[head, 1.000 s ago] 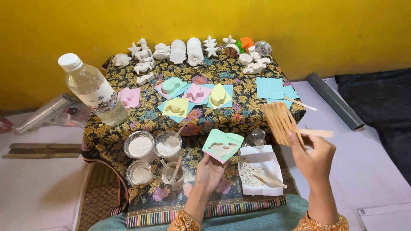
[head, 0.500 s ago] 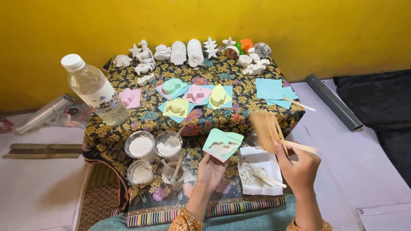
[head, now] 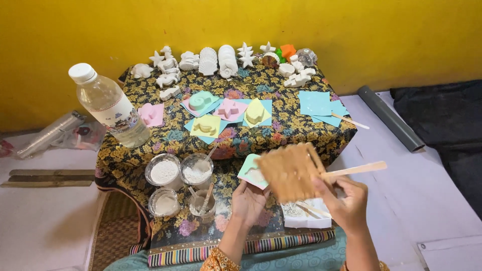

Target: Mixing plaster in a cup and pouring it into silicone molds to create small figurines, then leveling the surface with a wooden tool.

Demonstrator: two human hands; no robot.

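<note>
Now my right hand [head: 346, 198] brings the stick panel in low over the mould.

Seen from my head camera, the right hand grips a flat brown panel of wooden sticks [head: 290, 170] together with a loose wooden stick [head: 359, 168]; a second ago it was raised off to the right, and it has since swung down and left, covering part of the pale green paper with its mould [head: 251, 173]. My left hand [head: 247, 200] stays cupped beneath that paper, holding it above the floral tabletop [head: 281, 108], near the powder cups [head: 181, 170] and the water bottle [head: 108, 103].
</note>
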